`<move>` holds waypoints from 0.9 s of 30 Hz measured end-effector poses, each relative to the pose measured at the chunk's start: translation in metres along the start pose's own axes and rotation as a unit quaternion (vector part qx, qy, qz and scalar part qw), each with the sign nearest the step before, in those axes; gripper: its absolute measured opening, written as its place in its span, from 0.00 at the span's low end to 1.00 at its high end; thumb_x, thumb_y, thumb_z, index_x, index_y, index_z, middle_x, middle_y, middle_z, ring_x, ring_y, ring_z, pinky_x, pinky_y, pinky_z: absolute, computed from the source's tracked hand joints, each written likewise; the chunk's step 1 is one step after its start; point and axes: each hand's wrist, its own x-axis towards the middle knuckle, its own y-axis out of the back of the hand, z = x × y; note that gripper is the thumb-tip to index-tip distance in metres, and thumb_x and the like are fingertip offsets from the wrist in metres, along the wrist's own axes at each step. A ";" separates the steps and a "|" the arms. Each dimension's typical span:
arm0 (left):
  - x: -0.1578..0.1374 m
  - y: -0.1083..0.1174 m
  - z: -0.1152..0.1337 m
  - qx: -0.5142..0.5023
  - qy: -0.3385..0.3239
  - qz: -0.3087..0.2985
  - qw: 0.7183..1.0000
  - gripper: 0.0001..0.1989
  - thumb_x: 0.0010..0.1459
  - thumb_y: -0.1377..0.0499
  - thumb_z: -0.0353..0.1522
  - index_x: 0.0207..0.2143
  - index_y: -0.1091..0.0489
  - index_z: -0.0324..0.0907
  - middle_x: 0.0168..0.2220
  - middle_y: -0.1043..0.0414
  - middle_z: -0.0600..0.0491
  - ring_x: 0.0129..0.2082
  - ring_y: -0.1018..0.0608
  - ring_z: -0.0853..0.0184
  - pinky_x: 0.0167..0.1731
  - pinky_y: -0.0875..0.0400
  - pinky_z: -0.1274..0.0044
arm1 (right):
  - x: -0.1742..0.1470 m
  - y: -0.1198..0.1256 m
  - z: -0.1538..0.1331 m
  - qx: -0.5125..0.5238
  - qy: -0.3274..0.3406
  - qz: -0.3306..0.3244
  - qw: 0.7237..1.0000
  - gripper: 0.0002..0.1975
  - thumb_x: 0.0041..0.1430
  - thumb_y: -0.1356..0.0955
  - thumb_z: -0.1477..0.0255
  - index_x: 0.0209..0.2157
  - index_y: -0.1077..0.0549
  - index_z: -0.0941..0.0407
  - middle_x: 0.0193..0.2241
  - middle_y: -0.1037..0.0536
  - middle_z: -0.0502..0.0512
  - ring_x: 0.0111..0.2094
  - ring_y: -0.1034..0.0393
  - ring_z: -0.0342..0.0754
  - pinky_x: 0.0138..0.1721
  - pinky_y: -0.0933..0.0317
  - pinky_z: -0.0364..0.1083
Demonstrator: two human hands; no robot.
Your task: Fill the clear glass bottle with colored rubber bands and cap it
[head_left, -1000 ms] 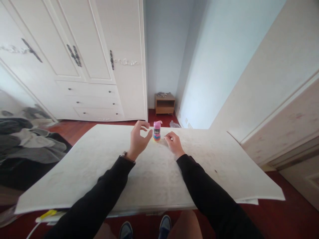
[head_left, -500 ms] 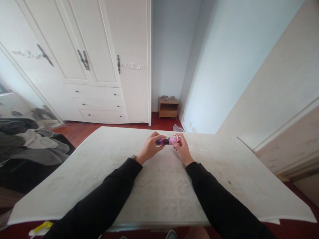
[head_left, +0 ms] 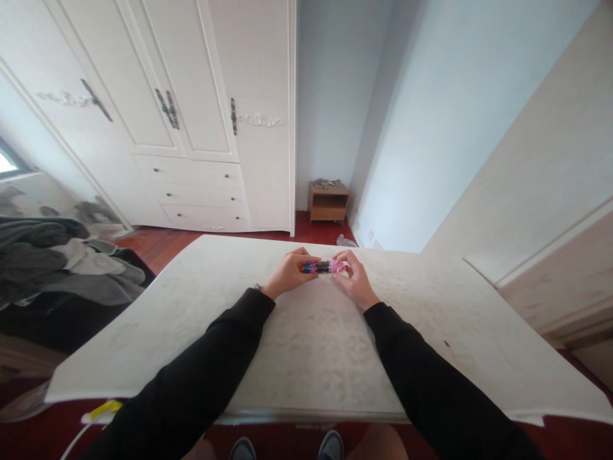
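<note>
A small tube-shaped thing lies level between my two hands, above the far middle of the table. Its left part is multicoloured, its middle (head_left: pixel 323 267) is dark, and its right end is pink. My left hand (head_left: pixel 287 273) is closed around the multicoloured end, thumb below and fingers above. With bent fingers, my right hand (head_left: pixel 353 276) pinches the pink end (head_left: pixel 336 265). The fingers hide parts of both ends, and the exact kind of thing is too small to make out.
The white table (head_left: pixel 306 358) stretches before me, with a small dark speck (head_left: pixel 446 344) on its right side. Beyond stand a white wardrobe (head_left: pixel 263 172) and a small wooden nightstand (head_left: pixel 329 211). Clothes (head_left: pixel 96 268) are heaped at left. A yellow-and-white item (head_left: pixel 105 409) lies below the front edge.
My right hand has shifted slightly right, its fingers more bent, and less of the pink end shows. The left hand keeps its hold. The camera view has shifted a little.
</note>
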 end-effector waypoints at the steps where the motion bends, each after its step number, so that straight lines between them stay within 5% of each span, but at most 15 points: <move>1: -0.001 -0.002 0.000 -0.003 -0.010 -0.008 1.000 0.18 0.51 0.30 0.29 0.47 0.17 0.46 0.36 0.26 0.52 0.35 0.23 0.66 0.38 0.28 0.75 | 0.000 0.000 0.000 0.018 -0.016 0.014 1.000 0.09 0.54 0.28 0.70 0.35 0.31 0.52 0.41 0.26 0.53 0.41 0.29 0.49 0.39 0.33 0.46; 5: -0.002 -0.006 0.002 -0.009 -0.022 -0.018 1.000 0.19 0.52 0.30 0.30 0.49 0.18 0.46 0.37 0.27 0.51 0.37 0.23 0.65 0.39 0.27 0.75 | 0.001 -0.001 0.004 0.016 -0.104 0.063 0.992 0.13 0.59 0.28 0.59 0.36 0.32 0.52 0.33 0.26 0.50 0.31 0.30 0.46 0.33 0.34 0.45; 8: -0.001 -0.007 0.000 -0.008 -0.005 0.012 1.000 0.18 0.52 0.30 0.30 0.47 0.18 0.46 0.38 0.27 0.51 0.37 0.23 0.65 0.41 0.26 0.73 | 0.002 -0.002 0.008 -0.012 -0.131 0.031 0.991 0.16 0.62 0.31 0.54 0.35 0.31 0.53 0.29 0.27 0.49 0.27 0.31 0.45 0.30 0.36 0.45; 12: 0.000 -0.007 -0.004 -0.003 0.011 0.033 0.999 0.19 0.52 0.29 0.29 0.48 0.18 0.45 0.39 0.27 0.51 0.38 0.23 0.64 0.42 0.27 0.73 | 0.002 -0.002 0.007 -0.067 -0.082 0.034 0.994 0.14 0.62 0.29 0.58 0.40 0.28 0.53 0.35 0.24 0.52 0.28 0.30 0.46 0.32 0.36 0.47; 18: 0.001 -0.005 0.000 -0.001 0.004 0.010 1.000 0.18 0.57 0.32 0.32 0.51 0.20 0.44 0.42 0.25 0.50 0.42 0.22 0.63 0.47 0.27 0.71 | 0.002 0.000 -0.002 -0.081 0.042 0.021 0.996 0.07 0.62 0.30 0.69 0.42 0.28 0.53 0.48 0.24 0.58 0.49 0.28 0.53 0.44 0.35 0.49; 24: -0.002 -0.005 0.003 0.010 -0.035 -0.054 0.998 0.19 0.57 0.32 0.33 0.52 0.21 0.44 0.43 0.24 0.49 0.42 0.21 0.63 0.47 0.27 0.72 | 0.003 0.000 0.002 -0.048 -0.048 0.087 0.994 0.16 0.58 0.27 0.57 0.36 0.32 0.52 0.37 0.25 0.52 0.37 0.29 0.49 0.38 0.34 0.48; 27: -0.001 -0.006 0.002 0.020 -0.030 -0.039 0.999 0.19 0.58 0.32 0.34 0.53 0.21 0.43 0.43 0.25 0.49 0.42 0.22 0.62 0.47 0.27 0.72 | 0.004 0.000 0.005 -0.074 -0.069 0.076 0.992 0.18 0.57 0.26 0.54 0.37 0.30 0.53 0.35 0.25 0.51 0.35 0.30 0.49 0.38 0.35 0.48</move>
